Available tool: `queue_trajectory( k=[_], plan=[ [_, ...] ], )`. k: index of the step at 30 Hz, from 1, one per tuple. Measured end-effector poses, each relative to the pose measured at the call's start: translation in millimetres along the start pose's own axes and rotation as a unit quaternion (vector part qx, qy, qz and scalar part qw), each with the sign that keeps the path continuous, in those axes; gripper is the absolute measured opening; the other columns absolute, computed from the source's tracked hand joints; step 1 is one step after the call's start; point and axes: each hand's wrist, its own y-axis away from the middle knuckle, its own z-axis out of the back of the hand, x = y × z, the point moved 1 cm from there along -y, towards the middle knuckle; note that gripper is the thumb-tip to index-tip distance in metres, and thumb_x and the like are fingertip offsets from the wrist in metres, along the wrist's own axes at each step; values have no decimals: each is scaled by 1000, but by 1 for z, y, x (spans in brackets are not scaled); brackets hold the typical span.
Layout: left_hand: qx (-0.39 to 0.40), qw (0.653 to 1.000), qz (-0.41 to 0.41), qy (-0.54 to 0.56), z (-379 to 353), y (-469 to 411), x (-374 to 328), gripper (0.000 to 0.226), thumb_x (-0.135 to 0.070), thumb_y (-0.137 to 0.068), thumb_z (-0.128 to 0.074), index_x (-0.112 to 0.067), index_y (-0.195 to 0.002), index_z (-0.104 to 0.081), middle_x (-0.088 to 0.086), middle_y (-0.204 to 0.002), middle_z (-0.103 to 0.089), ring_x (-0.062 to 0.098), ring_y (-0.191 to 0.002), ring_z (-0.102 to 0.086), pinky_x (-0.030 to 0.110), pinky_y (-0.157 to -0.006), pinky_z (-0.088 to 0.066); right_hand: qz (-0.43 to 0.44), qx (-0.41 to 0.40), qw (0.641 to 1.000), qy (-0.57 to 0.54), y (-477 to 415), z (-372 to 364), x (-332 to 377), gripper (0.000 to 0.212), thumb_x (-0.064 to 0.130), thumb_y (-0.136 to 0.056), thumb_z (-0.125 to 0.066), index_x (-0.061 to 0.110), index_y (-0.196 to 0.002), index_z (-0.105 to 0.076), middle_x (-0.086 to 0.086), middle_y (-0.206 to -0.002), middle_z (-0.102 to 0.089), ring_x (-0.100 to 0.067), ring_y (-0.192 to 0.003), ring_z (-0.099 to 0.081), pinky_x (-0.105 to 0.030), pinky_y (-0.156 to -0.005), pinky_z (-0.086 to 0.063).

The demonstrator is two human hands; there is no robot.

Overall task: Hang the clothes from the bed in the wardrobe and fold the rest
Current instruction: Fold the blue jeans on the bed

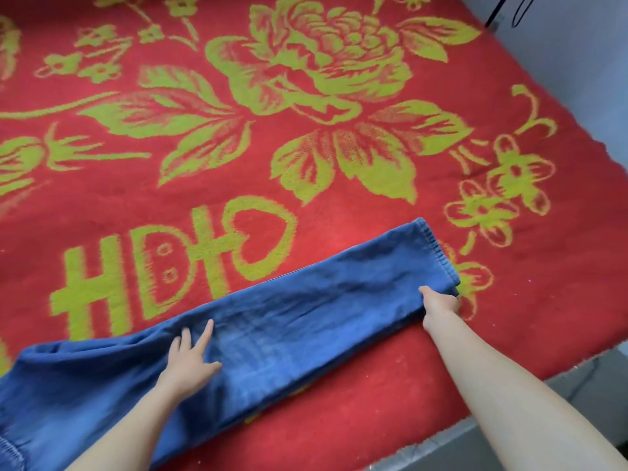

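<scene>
A pair of blue jeans [306, 321] lies flat across the near part of the bed, its legs stacked and running up to the right, the waist at the lower left corner of the view. My left hand [192, 358] presses flat on the thigh part with spread, straight fingers. My right hand [438, 302] grips the near corner of the leg hems, thumb on top and fingers tucked under the cloth.
The bed carries a red blanket [339, 205] with large yellow-green flowers. Its right edge [577, 362] drops to a grey floor. A pale wall with dark cables [520, 8] stands at the top right.
</scene>
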Motion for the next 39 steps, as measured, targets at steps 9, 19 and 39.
queue_trajectory(
  k=[9, 19, 39],
  plan=[
    [-10, 998, 22, 52, 20, 17, -28, 62, -34, -91, -50, -32, -147, -23, 15, -157, 0, 30, -142, -18, 35, -102, -34, 139, 3, 990, 30, 18, 10, 21, 26, -3, -78, -63, -5, -103, -59, -22, -112, -62, -34, -100, -61, -39, -83, -48],
    [158, 592, -88, 785, 54, 68, -69, 100, -80, -65, -42, -17, -141, -38, 19, -136, -48, 40, -122, -49, 56, -100, -36, 683, 322, 654, 36, 238, -7, -7, 31, 9, -73, -55, 14, -103, -48, -18, -115, -63, -28, -107, -60, -33, -92, -42],
    [-241, 970, 23, 24, -72, 104, 2, 79, -35, -85, -64, -10, -148, -24, 27, -152, -13, 44, -139, -17, 55, -107, -25, 209, 325, 831, 399, 149, -37, -99, 69, 23, -82, -68, 4, -139, -35, -16, -128, -52, -32, -120, -49, -35, -100, -40]
  ],
)
